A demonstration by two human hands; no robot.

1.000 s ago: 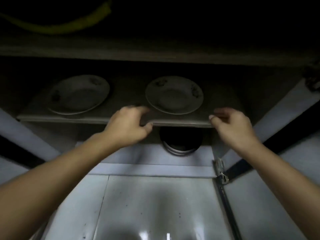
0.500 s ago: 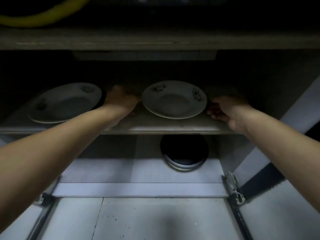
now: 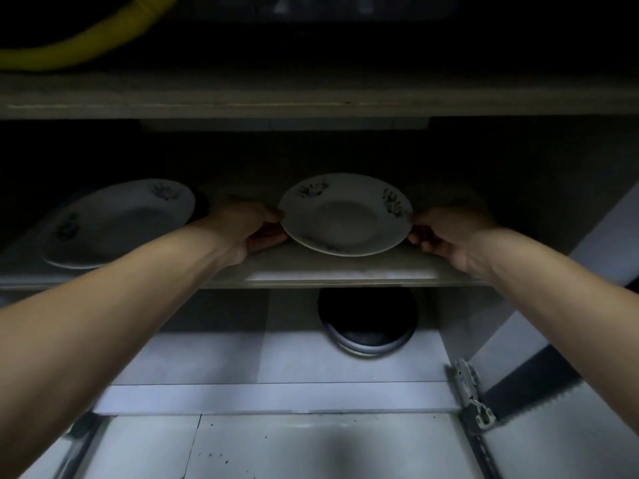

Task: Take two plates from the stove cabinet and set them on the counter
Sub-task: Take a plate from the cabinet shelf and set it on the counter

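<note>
Pretty dark in there, no readable writing or brand anywhere. Far left on the middle shelf [image 3: 311, 267]: a white plate [image 3: 117, 224] with dark flower prints on the rim, lying flat, untouched. Above it at top left, something yellow and curved [image 3: 83, 43], maybe a hose, hard to tell. Next over, left hand [image 3: 247, 224] reaching into the cabinet, fingers curled around the left edge of the second plate [image 3: 345, 214], thumb on the rim, fingers tucked under. Same flower pattern on that plate, sitting mid-shelf, front edge looks slightly raised but can't say for sure if lifted clear. Right hand [image 3: 446, 233] gripping the opposite edge the same way, so both hands clamped on this one plate. Below the shelf, roughly under the held plate, a dark round pan or lid [image 3: 368, 321] on the cabinet floor, partly hidden by the shelf edge. Lower right, a metal door hinge [image 3: 472, 395] on the open cabinet door. Forearms blocking part of the shelf front on both sides.
</note>
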